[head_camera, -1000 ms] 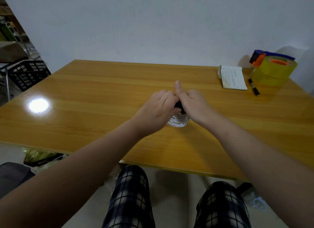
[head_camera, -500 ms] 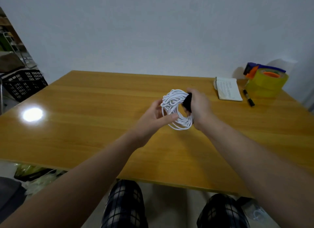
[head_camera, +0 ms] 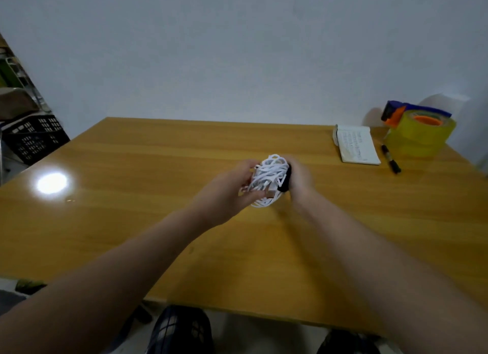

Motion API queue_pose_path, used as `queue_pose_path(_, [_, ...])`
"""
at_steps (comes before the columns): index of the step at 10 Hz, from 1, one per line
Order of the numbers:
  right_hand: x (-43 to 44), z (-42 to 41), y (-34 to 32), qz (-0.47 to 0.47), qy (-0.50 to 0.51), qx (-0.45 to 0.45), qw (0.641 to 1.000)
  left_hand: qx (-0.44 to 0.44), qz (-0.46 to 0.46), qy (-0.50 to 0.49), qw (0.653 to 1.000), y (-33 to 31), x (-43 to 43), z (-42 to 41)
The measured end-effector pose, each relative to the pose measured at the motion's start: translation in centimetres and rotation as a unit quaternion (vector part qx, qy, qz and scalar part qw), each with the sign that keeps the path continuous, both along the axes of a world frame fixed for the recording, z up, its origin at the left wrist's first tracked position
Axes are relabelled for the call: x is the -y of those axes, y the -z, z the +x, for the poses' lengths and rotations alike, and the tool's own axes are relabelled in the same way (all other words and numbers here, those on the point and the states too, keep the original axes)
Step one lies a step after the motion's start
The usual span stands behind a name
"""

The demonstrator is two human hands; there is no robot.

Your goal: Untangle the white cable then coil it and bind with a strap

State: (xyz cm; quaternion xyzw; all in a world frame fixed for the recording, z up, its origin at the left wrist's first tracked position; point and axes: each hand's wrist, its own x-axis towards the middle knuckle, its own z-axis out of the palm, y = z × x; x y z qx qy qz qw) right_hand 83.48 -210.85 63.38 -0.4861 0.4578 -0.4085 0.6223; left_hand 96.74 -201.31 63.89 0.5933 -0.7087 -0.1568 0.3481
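white cable coil [head_camera: 266, 174] held above bench [head_camera: 158, 169]. left grip [head_camera: 227, 192] curled round coil's left side; right grip [head_camera: 301, 181] pinching black strap [head_camera: 285, 181] at coil's right edge.

The cable [head_camera: 266, 178] is showing bright white against the black strap [head_camera: 285, 181], and the desk [head_camera: 158, 155] is glowing honey-yellow with streaky wood grain. The notepad [head_camera: 356, 148] is showing white with dark print, the marker [head_camera: 390, 159] black, and the translucent yellow tape roll [head_camera: 420, 137] is carrying an orange core and a blue-and-black dispenser. The trousers [head_camera: 179, 330] are showing a dark check with pale lines.
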Motion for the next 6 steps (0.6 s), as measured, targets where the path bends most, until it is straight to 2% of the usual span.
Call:
queue_pose_path(1, [2.5, -1.3, -0.6, -0.114, -0.073, -0.151, 0.979, 0.101, -0.023, -0.027, 0.994, -0.2, 2.7, 0.6])
queue_pose_path(2, [5.5, -2.0, -0.9, -0.179, -0.098, -0.192, 0.960, 0.254, -0.070, -0.046, 0.964, -0.5, 6.3, 1.7])
queue_pose_path(3, [8.3, -1.5, -0.3, -0.243, -0.083, -0.285, 0.924, 0.420, -0.150, -0.036, 0.894, 0.2, 10.9, 3.3])
queue_pose_path(4, [10.0, -1.0, 0.8, -0.276, -0.102, -0.417, 0.860, 0.490, -0.059, -0.082, 0.866, 1.9, 13.7, 3.8])
queue_pose_path(5, [10.9, -0.6, 2.5, -0.275, -0.108, -0.447, 0.845, 0.494, 0.028, -0.112, 0.862, 3.9, 14.5, 4.1])
queue_pose_path(6, [10.8, -0.5, 2.6, -0.277, -0.110, -0.456, 0.839, 0.479, 0.022, -0.111, 0.871, 3.9, 14.2, 4.4])
